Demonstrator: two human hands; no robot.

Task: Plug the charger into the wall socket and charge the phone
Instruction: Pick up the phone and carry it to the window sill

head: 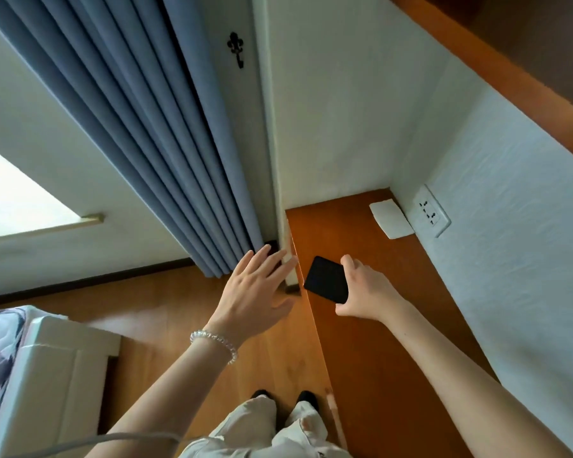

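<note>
Right hand [364, 289] grips the dark phone [326, 280], long axis running 11 to 5 o'clock; left hand [257, 294] spread, holding nothing

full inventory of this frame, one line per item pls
phone: 1, black, in right hand over the shelf
wall socket: 1, white, right wall above the shelf
white pad: 1, lying flat on the shelf by the socket
shelf: 1, orange-brown wood, along right wall
curtain: 1, blue-grey, left of corner
hook: 1, black, on the wall trim
bracelet: 1, clear beads, left wrist
left hand: open, reaching toward curtain foot
right hand: gripping phone
</note>
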